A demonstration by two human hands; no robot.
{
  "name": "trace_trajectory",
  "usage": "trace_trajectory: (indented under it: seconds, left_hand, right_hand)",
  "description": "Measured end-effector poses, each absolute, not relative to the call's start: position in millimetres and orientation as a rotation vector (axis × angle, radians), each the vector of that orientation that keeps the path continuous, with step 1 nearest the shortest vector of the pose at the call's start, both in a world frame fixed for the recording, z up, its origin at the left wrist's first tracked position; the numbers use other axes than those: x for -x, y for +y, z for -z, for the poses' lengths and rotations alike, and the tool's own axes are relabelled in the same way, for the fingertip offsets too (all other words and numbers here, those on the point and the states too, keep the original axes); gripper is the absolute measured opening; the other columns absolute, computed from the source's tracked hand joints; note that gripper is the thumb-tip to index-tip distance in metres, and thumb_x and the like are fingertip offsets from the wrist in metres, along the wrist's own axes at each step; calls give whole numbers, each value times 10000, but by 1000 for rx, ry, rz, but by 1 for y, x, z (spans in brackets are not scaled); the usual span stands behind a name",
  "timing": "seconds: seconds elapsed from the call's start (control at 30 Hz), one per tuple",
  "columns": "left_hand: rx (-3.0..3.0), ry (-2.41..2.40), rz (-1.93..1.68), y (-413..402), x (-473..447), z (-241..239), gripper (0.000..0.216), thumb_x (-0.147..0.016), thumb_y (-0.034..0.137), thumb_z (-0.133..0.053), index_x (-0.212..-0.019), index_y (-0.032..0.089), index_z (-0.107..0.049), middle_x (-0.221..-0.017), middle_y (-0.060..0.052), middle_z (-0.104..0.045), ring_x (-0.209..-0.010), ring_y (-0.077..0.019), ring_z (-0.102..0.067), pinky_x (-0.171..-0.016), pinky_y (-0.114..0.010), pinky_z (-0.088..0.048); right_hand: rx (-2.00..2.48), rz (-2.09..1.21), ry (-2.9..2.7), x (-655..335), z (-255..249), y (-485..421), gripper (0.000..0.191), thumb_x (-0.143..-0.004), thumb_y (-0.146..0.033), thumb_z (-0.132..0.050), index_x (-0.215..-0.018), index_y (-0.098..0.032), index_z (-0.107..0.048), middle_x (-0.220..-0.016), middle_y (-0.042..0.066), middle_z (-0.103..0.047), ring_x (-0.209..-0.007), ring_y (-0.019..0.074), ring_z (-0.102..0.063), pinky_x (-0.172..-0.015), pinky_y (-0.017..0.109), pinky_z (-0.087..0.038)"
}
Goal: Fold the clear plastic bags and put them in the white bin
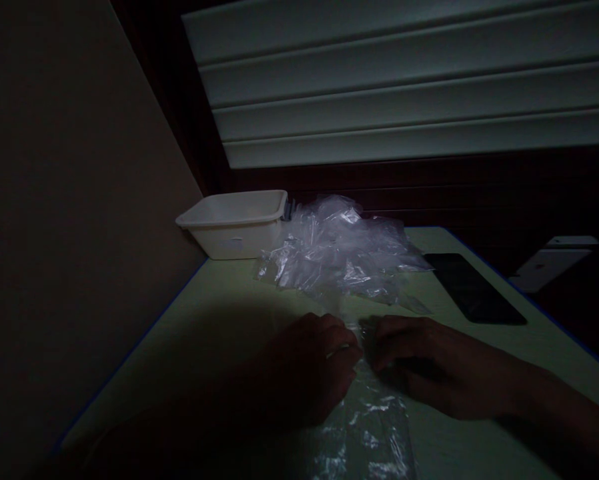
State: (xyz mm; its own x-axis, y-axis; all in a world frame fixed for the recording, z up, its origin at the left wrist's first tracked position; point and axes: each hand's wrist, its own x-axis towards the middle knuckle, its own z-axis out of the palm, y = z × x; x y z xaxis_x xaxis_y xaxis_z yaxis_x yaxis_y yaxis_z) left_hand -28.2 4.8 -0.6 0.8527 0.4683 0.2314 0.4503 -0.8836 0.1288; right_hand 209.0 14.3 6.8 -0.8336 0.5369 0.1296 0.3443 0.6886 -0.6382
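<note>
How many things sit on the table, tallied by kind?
White tub: 1
Pile of clear bags: 1, too jumbled to count the bags in it
Single clear bag: 1
Black flat device: 1
Total: 4

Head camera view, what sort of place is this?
Likely a dim home or small workroom corner: a table against the wall under a slatted window blind, holding a white tub, a heap of clear plastic bags and a phone.
</note>
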Motion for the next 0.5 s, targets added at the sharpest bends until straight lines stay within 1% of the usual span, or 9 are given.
trace_trajectory:
  seconds: [0.1, 0.3, 0.4, 0.5]
  left_hand:
    - [-2979, 684, -360, 3, 27, 2, 188, -911, 205, -468, -1063, 138, -558, -1035, -77, -615, -990, -213, -532, -862, -356, -432]
    - [-3018, 588, -302, 3, 28, 8, 148, -925, 212, -453, -976, 145, -575, -939, -84, -632, -902, -194, -566, -829, -335, -444]
    - [-3034, 569, -314, 3, 28, 8, 131, -916, 212, -470, -954, 146, -576, -925, -82, -633, -893, -191, -571, -819, -327, -449]
    - [-3073, 571, -305, 2, 28, 7, 131, -910, 218, -477, -973, 154, -573, -921, -75, -634, -868, -181, -576, -807, -316, -454]
  right_hand:
    - [678, -883, -2598, -209, -8, 14, 194, -772, -22, -529, -857, -164, -630, -878, 45, -623, -816, 170, -578, -738, 313, -464]
    - [674, -892, -2602, -206, -9, 15, 187, -788, -24, -520, -850, -159, -633, -879, 41, -616, -827, 160, -575, -750, 297, -462]
    - [681, -884, -2607, -205, -10, 14, 218, -768, -7, -527, -874, -162, -638, -899, 41, -616, -854, 162, -576, -770, 293, -462]
    - [695, -874, -2617, -205, -10, 14, 251, -758, 0, -531, -905, -167, -647, -914, 43, -620, -875, 167, -580, -792, 293, -465]
